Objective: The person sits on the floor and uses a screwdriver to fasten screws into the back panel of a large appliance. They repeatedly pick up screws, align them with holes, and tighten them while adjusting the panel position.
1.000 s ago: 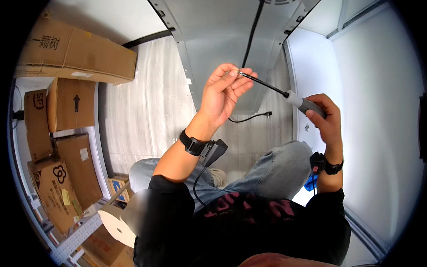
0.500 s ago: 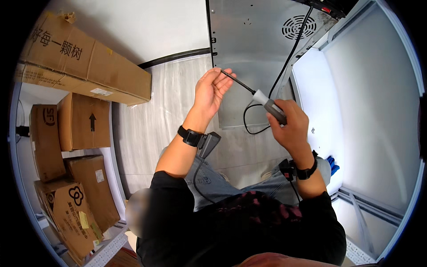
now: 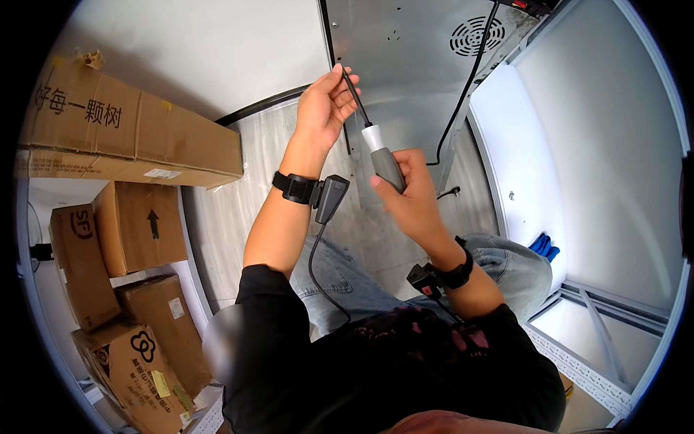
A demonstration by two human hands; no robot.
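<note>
A screwdriver [image 3: 382, 160] with a grey handle, a white collar and a thin dark shaft sits between the two hands, just above the middle of the view. The right hand [image 3: 413, 197] is wrapped around the grey handle, fingers closed firmly on it. From there the shaft runs up toward eleven o'clock, and its upper end lies against the fingertips of the left hand [image 3: 323, 108], which pinch it lightly with the thumb. The two hands are close together but not touching, the left at about eleven o'clock from the right.

Behind the tool stands a grey metal panel [image 3: 405, 50] with a round vent grille [image 3: 477, 35] at one o'clock, and a black cable [image 3: 463, 94] hangs down its face. Each wrist carries a black strap with a small black device [image 3: 329, 197] on it. Cardboard boxes [image 3: 130, 137] are stacked at nine o'clock. The person's knees in blue jeans [image 3: 506, 264] show below the hands.
</note>
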